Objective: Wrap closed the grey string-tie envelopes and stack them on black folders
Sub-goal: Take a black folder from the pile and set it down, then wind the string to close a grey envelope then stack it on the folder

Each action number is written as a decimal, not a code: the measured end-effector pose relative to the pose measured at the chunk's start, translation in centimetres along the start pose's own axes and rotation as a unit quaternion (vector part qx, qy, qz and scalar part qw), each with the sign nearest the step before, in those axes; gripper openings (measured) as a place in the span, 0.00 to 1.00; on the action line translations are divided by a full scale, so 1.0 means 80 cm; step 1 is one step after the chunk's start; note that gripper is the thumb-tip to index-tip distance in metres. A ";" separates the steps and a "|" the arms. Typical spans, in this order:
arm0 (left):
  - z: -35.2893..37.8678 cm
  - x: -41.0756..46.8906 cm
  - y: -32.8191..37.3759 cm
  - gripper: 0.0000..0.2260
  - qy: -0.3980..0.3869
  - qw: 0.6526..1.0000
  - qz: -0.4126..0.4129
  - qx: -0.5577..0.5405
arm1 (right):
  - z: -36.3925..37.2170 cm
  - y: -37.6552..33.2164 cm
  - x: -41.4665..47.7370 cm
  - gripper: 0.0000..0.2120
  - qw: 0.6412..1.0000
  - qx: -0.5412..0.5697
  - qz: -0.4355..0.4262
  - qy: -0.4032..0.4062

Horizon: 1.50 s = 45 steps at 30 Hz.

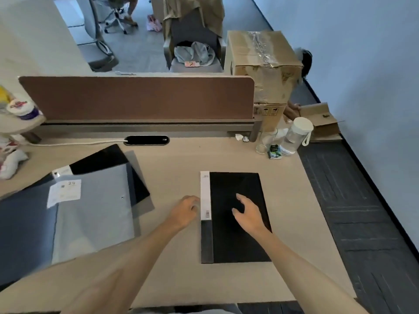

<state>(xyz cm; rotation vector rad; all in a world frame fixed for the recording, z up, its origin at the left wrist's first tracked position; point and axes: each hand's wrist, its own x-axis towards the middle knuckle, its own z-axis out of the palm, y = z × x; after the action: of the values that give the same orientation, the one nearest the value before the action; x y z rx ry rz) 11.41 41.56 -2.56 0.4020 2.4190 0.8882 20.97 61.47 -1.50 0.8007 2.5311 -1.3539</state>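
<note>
A black folder (238, 241) with a white spine label lies flat on the desk in front of me. My right hand (247, 211) hovers over its cover, fingers spread, holding nothing. My left hand (184, 211) rests at the folder's left edge beside the white label, fingers curled loosely with nothing visibly in them. At the left lies a pile of grey string-tie envelopes (90, 209) with a white sticker on top. The pile partly covers another black folder (102, 159) that pokes out at the back.
A brown divider panel (136, 98) closes off the desk's far side. A clear glass, a water bottle (294, 137) and a small green packet stand at the back right corner. The desk's right edge drops to dark carpet. Cardboard boxes (263, 55) stand beyond.
</note>
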 end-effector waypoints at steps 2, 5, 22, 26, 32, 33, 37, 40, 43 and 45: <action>-0.019 -0.015 -0.015 0.17 0.038 0.999 0.006 0.018 | 0.023 -0.024 0.007 0.25 0.998 -0.013 -0.049 -0.034; -0.048 -0.039 -0.046 0.15 0.075 0.997 -0.008 0.029 | 0.065 -0.062 0.011 0.23 0.993 -0.015 -0.089 -0.082; -0.216 -0.117 -0.289 0.17 0.112 0.977 -0.169 -0.061 | 0.319 -0.213 0.037 0.26 0.986 -0.004 -0.006 -0.166; -0.257 -0.099 -0.332 0.18 0.149 0.976 -0.152 -0.035 | 0.354 -0.241 0.052 0.31 0.989 -0.005 0.026 -0.144; -0.281 -0.074 -0.381 0.21 0.057 0.988 -0.139 0.025 | 0.384 -0.259 0.072 0.33 0.995 -0.030 0.056 -0.080; -0.282 -0.072 -0.388 0.20 0.043 0.989 -0.139 0.023 | 0.387 -0.256 0.076 0.34 0.994 -0.030 0.066 -0.077; -0.287 -0.070 -0.399 0.20 0.010 0.991 -0.129 0.034 | 0.391 -0.259 0.084 0.34 0.992 0.011 0.106 -0.062; -0.291 -0.070 -0.401 0.22 -0.003 0.991 -0.123 0.051 | 0.384 -0.269 0.086 0.25 0.989 0.048 0.133 -0.049; -0.293 -0.072 -0.397 0.22 -0.001 0.990 -0.125 0.059 | 0.381 -0.271 0.085 0.11 0.990 0.053 0.104 -0.079; -0.294 -0.075 -0.391 0.21 0.019 0.989 -0.140 0.053 | 0.378 -0.274 0.081 0.08 0.985 0.091 0.091 -0.116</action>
<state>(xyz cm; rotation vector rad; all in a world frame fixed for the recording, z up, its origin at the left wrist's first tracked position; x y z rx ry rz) -0.02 3.80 -5.96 0.0792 2.4850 0.6525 0.80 29.65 -5.58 0.8291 2.1283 -1.5323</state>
